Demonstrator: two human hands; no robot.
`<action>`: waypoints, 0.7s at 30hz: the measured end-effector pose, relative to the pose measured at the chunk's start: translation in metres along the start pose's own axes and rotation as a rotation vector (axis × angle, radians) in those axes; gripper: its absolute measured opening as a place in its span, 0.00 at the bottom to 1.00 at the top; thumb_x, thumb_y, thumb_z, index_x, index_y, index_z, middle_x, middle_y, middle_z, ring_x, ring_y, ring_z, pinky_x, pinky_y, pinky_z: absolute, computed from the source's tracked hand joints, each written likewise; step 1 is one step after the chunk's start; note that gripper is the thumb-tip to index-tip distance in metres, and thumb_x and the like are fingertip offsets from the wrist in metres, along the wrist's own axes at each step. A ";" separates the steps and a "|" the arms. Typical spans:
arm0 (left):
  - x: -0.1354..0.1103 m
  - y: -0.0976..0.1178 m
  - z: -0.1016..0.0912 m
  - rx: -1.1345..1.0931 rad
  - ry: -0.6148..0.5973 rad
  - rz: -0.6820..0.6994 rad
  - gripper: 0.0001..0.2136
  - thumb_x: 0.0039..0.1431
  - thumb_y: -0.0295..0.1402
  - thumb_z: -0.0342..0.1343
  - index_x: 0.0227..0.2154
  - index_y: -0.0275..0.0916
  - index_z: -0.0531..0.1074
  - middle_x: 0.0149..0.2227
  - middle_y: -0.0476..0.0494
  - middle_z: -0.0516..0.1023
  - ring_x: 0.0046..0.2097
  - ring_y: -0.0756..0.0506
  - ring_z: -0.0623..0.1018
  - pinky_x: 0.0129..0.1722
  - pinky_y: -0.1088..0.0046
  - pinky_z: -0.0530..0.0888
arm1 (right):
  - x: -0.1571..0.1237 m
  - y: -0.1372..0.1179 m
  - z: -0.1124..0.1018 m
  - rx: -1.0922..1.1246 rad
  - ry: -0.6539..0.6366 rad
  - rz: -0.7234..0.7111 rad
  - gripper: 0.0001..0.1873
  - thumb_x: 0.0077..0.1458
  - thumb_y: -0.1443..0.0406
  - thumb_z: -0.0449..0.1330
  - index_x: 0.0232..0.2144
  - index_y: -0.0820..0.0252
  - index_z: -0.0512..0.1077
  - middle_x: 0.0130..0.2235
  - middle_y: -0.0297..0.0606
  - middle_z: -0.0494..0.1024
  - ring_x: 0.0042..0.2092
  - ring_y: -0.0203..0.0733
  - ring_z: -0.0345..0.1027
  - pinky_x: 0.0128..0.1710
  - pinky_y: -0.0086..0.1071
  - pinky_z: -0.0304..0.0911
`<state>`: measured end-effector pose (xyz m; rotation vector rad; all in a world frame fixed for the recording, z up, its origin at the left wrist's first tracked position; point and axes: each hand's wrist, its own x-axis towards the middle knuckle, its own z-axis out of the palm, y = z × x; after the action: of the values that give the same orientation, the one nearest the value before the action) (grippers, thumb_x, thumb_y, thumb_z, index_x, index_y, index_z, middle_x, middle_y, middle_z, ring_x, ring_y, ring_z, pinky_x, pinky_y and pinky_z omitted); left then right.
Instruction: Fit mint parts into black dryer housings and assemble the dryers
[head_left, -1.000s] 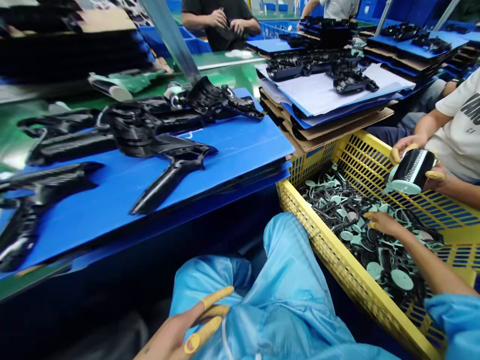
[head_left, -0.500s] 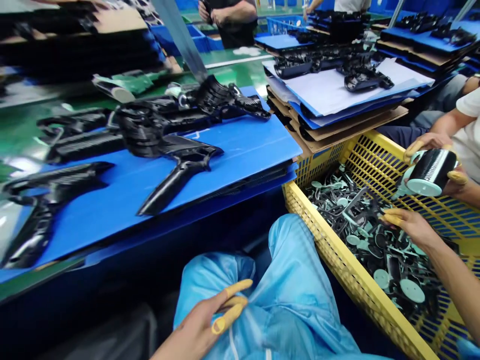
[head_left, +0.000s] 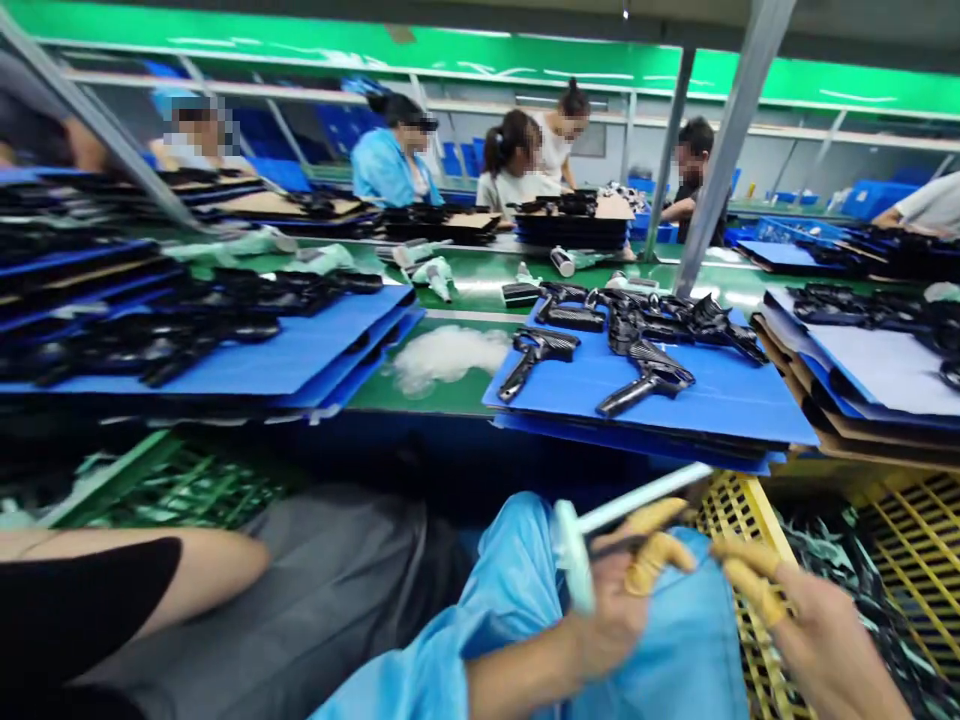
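The left hand (head_left: 607, 625) pinches a pale plastic rod (head_left: 645, 498) with a round disc at its near end, yellow finger cots (head_left: 652, 560) closed on the shaft, a firm hold close to the disc that should keep it steady; the right hand (head_left: 817, 640) sits just beside it, fingers part open, holding nothing. Beyond, a yellow plastic crate (head_left: 750, 520) holds tangled dark and pale runners (head_left: 862, 600), then black moulded parts (head_left: 645, 360) lie on a blue corrugated board (head_left: 750, 430) on the green tabletop (head_left: 442, 395), with a co-worker (head_left: 394, 160) further off

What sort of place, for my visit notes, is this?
Probably a factory: people work along a green bench, black moulded plastic parts lie on blue boards, beside a yellow crate.
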<state>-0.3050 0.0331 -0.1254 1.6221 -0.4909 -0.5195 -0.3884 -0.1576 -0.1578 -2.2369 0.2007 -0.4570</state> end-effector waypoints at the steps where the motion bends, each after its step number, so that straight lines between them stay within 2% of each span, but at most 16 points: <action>1: -0.004 -0.003 -0.021 -0.023 0.089 0.001 0.29 0.66 0.60 0.45 0.37 0.37 0.77 0.27 0.42 0.75 0.31 0.44 0.77 0.37 0.66 0.76 | 0.025 -0.007 -0.004 -0.079 0.047 -0.058 0.20 0.63 0.46 0.55 0.49 0.42 0.78 0.43 0.35 0.84 0.45 0.53 0.80 0.46 0.45 0.79; 3: -0.013 -0.009 -0.059 -0.063 0.186 -0.054 0.31 0.65 0.59 0.45 0.49 0.34 0.72 0.20 0.52 0.67 0.18 0.51 0.64 0.21 0.73 0.66 | 0.083 -0.017 -0.007 -0.280 0.173 -0.169 0.30 0.63 0.46 0.54 0.60 0.54 0.69 0.52 0.47 0.80 0.53 0.60 0.75 0.55 0.54 0.72; 5: -0.022 -0.013 -0.085 -0.087 0.162 -0.139 0.34 0.64 0.58 0.49 0.58 0.31 0.61 0.20 0.56 0.66 0.15 0.54 0.57 0.16 0.77 0.56 | 0.143 -0.022 -0.003 -0.516 0.177 -0.235 0.40 0.62 0.47 0.58 0.68 0.63 0.59 0.63 0.58 0.68 0.60 0.70 0.66 0.57 0.63 0.66; 7: -0.032 -0.015 -0.101 -0.092 0.056 -0.172 0.34 0.64 0.56 0.49 0.59 0.31 0.57 0.25 0.52 0.72 0.16 0.56 0.61 0.17 0.79 0.57 | 0.192 -0.021 0.004 -0.661 0.072 -0.176 0.45 0.59 0.49 0.62 0.70 0.65 0.54 0.66 0.63 0.63 0.61 0.74 0.64 0.54 0.65 0.66; 9: -0.042 -0.015 -0.113 -0.098 -0.036 -0.164 0.31 0.65 0.55 0.49 0.58 0.32 0.58 0.30 0.46 0.76 0.16 0.56 0.65 0.18 0.80 0.59 | 0.221 -0.017 0.008 -0.652 -0.078 -0.118 0.42 0.59 0.53 0.63 0.68 0.66 0.58 0.62 0.61 0.69 0.59 0.71 0.67 0.54 0.60 0.68; 10: -0.046 -0.014 -0.117 -0.105 -0.058 -0.163 0.31 0.66 0.55 0.49 0.58 0.33 0.58 0.31 0.45 0.77 0.16 0.56 0.66 0.17 0.80 0.60 | 0.225 -0.014 0.006 -0.607 -0.124 -0.114 0.38 0.60 0.55 0.62 0.66 0.68 0.61 0.59 0.59 0.73 0.58 0.68 0.69 0.55 0.57 0.68; 11: -0.049 -0.013 -0.121 -0.120 -0.065 -0.177 0.31 0.66 0.54 0.49 0.59 0.33 0.59 0.30 0.45 0.77 0.16 0.55 0.66 0.16 0.80 0.59 | 0.222 -0.013 0.003 -0.550 -0.134 -0.127 0.36 0.60 0.56 0.61 0.65 0.69 0.63 0.58 0.58 0.74 0.58 0.67 0.70 0.56 0.55 0.68; 13: -0.052 -0.012 -0.124 -0.174 -0.059 -0.237 0.32 0.65 0.53 0.50 0.61 0.33 0.58 0.26 0.48 0.76 0.14 0.55 0.63 0.14 0.81 0.56 | 0.196 -0.014 -0.006 -0.443 -0.044 -0.178 0.36 0.60 0.51 0.59 0.64 0.67 0.64 0.60 0.55 0.73 0.59 0.67 0.68 0.58 0.57 0.66; 16: -0.044 -0.015 -0.116 -0.334 -0.062 -0.308 0.33 0.63 0.52 0.53 0.62 0.33 0.59 0.23 0.52 0.73 0.13 0.56 0.58 0.13 0.81 0.51 | 0.128 -0.030 -0.017 -0.364 0.071 -0.313 0.39 0.61 0.42 0.55 0.68 0.52 0.60 0.62 0.46 0.72 0.59 0.66 0.69 0.56 0.58 0.67; 19: -0.030 -0.024 -0.093 -0.504 -0.122 -0.293 0.35 0.61 0.58 0.53 0.58 0.33 0.64 0.22 0.53 0.70 0.14 0.56 0.58 0.13 0.79 0.51 | 0.065 -0.048 -0.012 -0.410 0.000 -0.560 0.36 0.66 0.51 0.55 0.71 0.51 0.54 0.62 0.45 0.70 0.59 0.59 0.69 0.57 0.52 0.68; 21: -0.024 -0.029 -0.074 -0.538 -0.148 -0.287 0.36 0.59 0.63 0.52 0.54 0.34 0.67 0.20 0.56 0.65 0.14 0.55 0.57 0.14 0.78 0.52 | 0.040 -0.052 -0.002 -0.468 -0.053 -0.626 0.37 0.67 0.57 0.55 0.73 0.53 0.49 0.63 0.47 0.67 0.61 0.58 0.65 0.60 0.52 0.66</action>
<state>-0.2796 0.1098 -0.1460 1.1418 -0.1972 -0.9062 -0.3522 -0.1369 -0.1070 -2.7537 -0.4862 -0.7361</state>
